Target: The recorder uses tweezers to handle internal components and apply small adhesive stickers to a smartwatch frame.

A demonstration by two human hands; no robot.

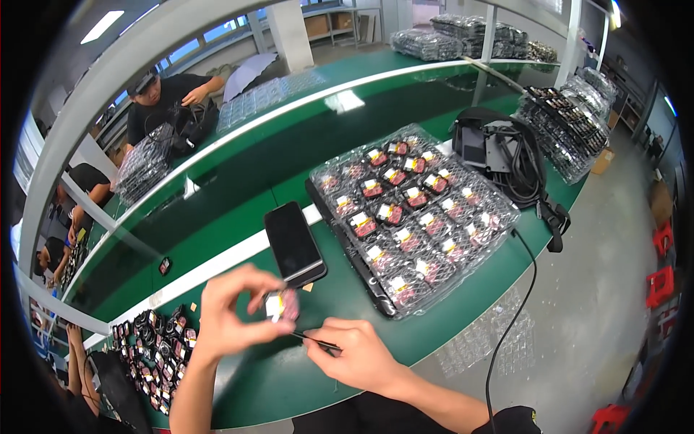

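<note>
Between the thumb and fingers of my left hand (235,311) is a small module (282,306), reddish with a white and yellow patch, raised over the green bench. My right hand (354,351) pinches a thin black tool like tweezers (322,342), its tip pointing at the module's lower edge. Whether the tip touches it, I cannot tell. Just beyond my left hand lies a black phone (293,242). To the right, a clear plastic tray (340,269) carries rows of similar modules (390,213). A heap of small black and pink modules (154,354) lies left of my left forearm.
A black bag with coiled cable (499,155) sits behind the tray, near stacked filled trays (567,130). A black cable (499,347) hangs off the bench's right edge. One loose module (165,265) lies on the green belt (217,231). Co-workers sit across and to the left.
</note>
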